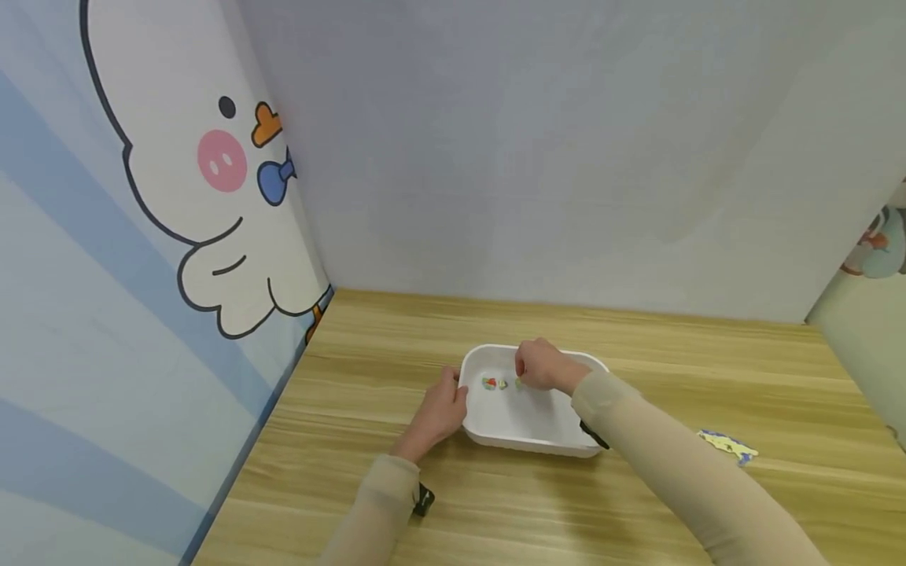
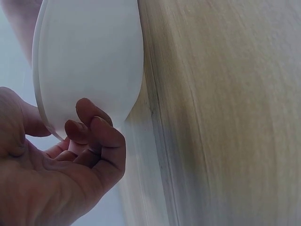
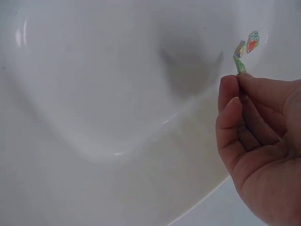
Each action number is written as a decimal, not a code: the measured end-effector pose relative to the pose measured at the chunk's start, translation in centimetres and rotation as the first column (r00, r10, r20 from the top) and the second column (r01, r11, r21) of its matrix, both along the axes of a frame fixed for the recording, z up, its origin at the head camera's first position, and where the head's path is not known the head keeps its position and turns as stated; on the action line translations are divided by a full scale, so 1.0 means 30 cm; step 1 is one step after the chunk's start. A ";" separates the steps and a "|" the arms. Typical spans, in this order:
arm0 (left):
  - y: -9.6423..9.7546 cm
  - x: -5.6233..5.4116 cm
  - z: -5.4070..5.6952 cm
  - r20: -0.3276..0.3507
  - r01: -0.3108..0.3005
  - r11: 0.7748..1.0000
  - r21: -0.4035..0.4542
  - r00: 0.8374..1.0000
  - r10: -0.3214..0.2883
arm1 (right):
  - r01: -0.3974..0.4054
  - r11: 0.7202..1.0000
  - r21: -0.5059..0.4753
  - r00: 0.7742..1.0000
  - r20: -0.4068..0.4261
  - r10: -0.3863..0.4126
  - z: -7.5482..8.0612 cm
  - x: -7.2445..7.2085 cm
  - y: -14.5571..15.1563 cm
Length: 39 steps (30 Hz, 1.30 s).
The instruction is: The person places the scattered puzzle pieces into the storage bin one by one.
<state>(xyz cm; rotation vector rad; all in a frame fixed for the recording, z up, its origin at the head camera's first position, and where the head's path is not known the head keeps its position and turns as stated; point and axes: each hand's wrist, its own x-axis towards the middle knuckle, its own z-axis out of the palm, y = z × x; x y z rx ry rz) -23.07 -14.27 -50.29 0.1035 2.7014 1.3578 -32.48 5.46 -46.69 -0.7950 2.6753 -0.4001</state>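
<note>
A shallow white plastic basin (image 1: 524, 424) with rounded corners sits on the wooden table. At its left end my left hand (image 1: 440, 409) holds the rim, thumb on one side and curled fingers against the outer wall (image 2: 94, 52). Over the inside of the basin, my right hand (image 1: 543, 365) pinches a small green sticker-like piece (image 3: 240, 66) between thumb and forefinger. Just left of those fingertips, a red-and-green piece (image 1: 489, 384) and a smaller pale patterned piece (image 1: 502, 384) lie in the basin.
A flat, ragged yellow-and-blue piece (image 1: 729, 446) lies on the table (image 1: 382, 330) to the right, beyond my right forearm. A grey wall (image 1: 566, 157) rises behind the table, and a panel with a cartoon bird (image 1: 177, 71) borders its left side.
</note>
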 end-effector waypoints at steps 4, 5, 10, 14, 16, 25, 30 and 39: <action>0.001 0.001 -0.001 0.005 0.000 1.000 -0.001 1.000 0.000 | -0.006 1.000 0.013 1.000 0.007 0.006 0.001 0.002 -0.008; 0.001 0.001 -0.001 0.004 -0.002 1.000 -0.002 1.000 0.002 | -0.011 1.000 0.015 1.000 0.004 0.011 0.000 0.002 -0.011; 0.001 -0.001 -0.002 0.004 -0.008 1.000 -0.009 1.000 0.008 | -0.008 0.999 0.037 1.000 -0.006 0.008 -0.014 -0.004 -0.023; 0.002 -0.004 -0.002 0.010 -0.013 1.000 -0.010 1.000 0.013 | 0.005 0.999 0.054 1.000 -0.007 -0.005 -0.022 -0.009 -0.029; 0.002 -0.004 0.000 0.005 -0.014 1.000 -0.012 1.000 0.014 | 0.013 0.998 0.058 1.000 -0.006 -0.012 -0.024 -0.011 -0.031; 0.004 -0.002 0.011 -0.009 -0.016 1.000 -0.014 1.000 0.016 | 0.039 0.996 0.080 0.999 0.019 -0.041 -0.032 -0.014 -0.035; 0.003 -0.006 0.005 -0.010 -0.015 1.000 -0.026 1.000 0.015 | 0.055 0.994 0.097 0.997 0.042 -0.059 -0.040 -0.012 -0.038; 0.001 -0.003 0.010 -0.008 -0.014 1.000 -0.014 1.000 0.014 | 0.025 0.997 0.080 0.999 0.028 -0.027 -0.045 -0.009 -0.038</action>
